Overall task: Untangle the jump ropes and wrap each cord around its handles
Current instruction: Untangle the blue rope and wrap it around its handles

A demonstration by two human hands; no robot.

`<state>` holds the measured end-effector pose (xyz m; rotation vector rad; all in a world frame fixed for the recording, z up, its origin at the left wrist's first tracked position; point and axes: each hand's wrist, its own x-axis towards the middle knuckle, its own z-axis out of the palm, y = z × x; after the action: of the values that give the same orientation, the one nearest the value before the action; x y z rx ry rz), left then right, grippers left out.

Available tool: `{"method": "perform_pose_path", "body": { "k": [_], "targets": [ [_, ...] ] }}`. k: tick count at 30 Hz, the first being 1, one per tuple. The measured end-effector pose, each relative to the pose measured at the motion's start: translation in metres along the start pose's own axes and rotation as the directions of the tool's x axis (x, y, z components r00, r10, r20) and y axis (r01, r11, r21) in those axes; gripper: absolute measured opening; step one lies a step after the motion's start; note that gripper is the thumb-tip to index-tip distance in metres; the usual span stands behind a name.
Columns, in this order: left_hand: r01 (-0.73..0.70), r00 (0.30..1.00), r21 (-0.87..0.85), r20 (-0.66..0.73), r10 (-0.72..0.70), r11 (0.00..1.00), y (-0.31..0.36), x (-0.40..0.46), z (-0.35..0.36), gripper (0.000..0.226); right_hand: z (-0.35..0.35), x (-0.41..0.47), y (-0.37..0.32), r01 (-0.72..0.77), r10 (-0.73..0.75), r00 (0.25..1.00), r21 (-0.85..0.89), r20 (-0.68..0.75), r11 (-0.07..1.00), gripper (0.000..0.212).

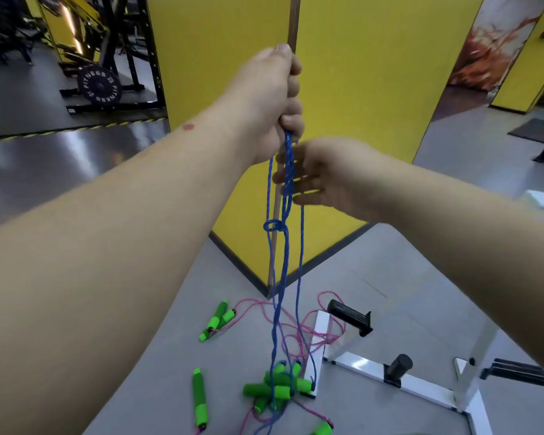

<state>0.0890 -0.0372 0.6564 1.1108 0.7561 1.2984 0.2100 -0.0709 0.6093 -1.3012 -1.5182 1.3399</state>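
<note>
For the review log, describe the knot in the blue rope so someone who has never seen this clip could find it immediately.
Start at the yellow wall panel straight ahead, where the left hand holds up a bundle of blue cord. Follow the strands down past the right hand to the blue knot just below it. It is the only tight lump on otherwise straight hanging strands.

Left hand point(272, 98) above right hand point(321, 177); cords point(285, 262) hang between — handles point(278, 387) on floor point(132, 356) below; frame point(368, 365) right.
</note>
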Motion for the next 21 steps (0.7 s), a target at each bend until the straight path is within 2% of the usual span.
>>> {"method": "perform_pose_path", "body": {
  "k": [3, 6, 8, 11, 15, 18, 21],
  "targets": [
    [0.004, 1.000, -0.053, -0.013, -0.005, 0.999, 0.012, 0.005, -0.003, 0.032, -0.004, -0.002, 0.023, -0.088, 0.109, 0.987, -0.171, 0.121, 0.981, 0.036],
    [0.029, 0.999, -0.109, -0.023, -0.032, 0.994, 0.022, 0.008, -0.005, 0.031, -0.005, -0.005, 0.036, -0.009, 0.107, 0.978, -0.478, 0.179, 0.878, 0.030],
    [0.035, 0.999, -0.140, -0.031, -0.040, 0.990, 0.028, 0.010, -0.006, 0.029, -0.003, -0.006, 0.042, 0.020, 0.102, 0.979, -0.577, 0.179, 0.816, 0.024],
    [0.030, 0.997, -0.165, -0.059, -0.040, 0.986, 0.035, 0.014, -0.010, 0.027, 0.001, -0.005, 0.049, 0.029, 0.065, 0.987, -0.555, 0.149, 0.831, 0.009],
    [0.018, 0.994, -0.182, -0.107, -0.037, 0.983, 0.041, 0.017, -0.014, 0.025, 0.005, -0.004, 0.050, 0.070, -0.001, 0.989, -0.475, 0.145, 0.877, 0.009],
    [0.001, 0.990, -0.183, -0.140, -0.027, 0.983, 0.044, 0.018, -0.016, 0.025, 0.007, -0.005, 0.048, 0.058, 0.006, 0.989, -0.424, 0.150, 0.904, 0.008],
    [-0.012, 0.987, -0.185, -0.158, -0.018, 0.983, 0.046, 0.019, -0.018, 0.025, 0.008, -0.007, 0.046, 0.007, 0.043, 0.982, -0.265, 0.183, 0.964, 0.005]
  ]
}}
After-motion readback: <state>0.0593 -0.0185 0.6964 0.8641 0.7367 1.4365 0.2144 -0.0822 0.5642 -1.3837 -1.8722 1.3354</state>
